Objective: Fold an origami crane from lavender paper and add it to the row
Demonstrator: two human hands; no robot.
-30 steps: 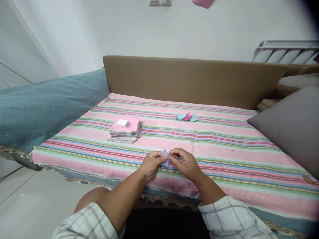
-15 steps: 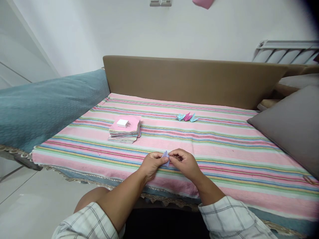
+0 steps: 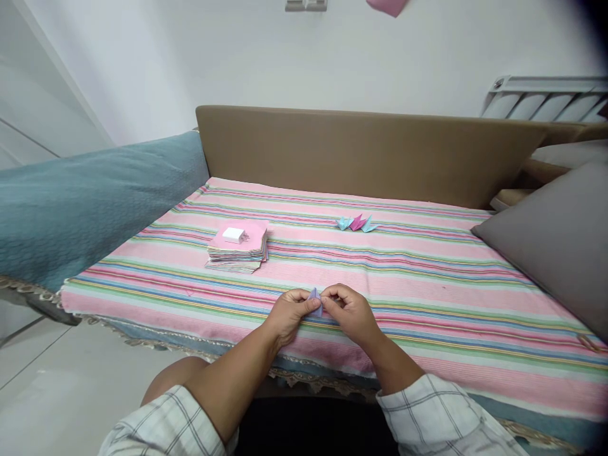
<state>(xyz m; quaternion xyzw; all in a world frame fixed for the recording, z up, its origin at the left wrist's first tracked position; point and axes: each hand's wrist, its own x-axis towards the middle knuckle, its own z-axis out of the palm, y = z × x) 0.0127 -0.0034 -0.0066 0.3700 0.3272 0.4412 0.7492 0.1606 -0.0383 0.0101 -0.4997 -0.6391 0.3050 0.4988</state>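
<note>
A small piece of folded purple paper [image 3: 315, 310] is held up between my two hands, over the near part of the striped cloth. My left hand [image 3: 289, 315] pinches it from the left, thumb across its front. From the right, my right hand [image 3: 348, 311] closes thumb and forefinger on its right edge. Fingers hide part of the paper's folds. Farther back lie three folded paper cranes [image 3: 357, 223], two light blue and one magenta. A stack of square paper sheets [image 3: 237, 256], pink on top, sits to the left, with a white plug adapter [image 3: 234, 235] on it.
The striped cloth [image 3: 418, 253] covers the sofa seat. A brown backrest [image 3: 351, 155] runs along the back, a blue-covered armrest [image 3: 104, 196] stands at left, and a grey cushion [image 3: 555, 240] leans at right. A small brown loop [image 3: 589, 344] lies near the right edge.
Both hands stay in nearly the same place on the purple paper. The right forearm has shifted very slightly left; the other things have not moved.
</note>
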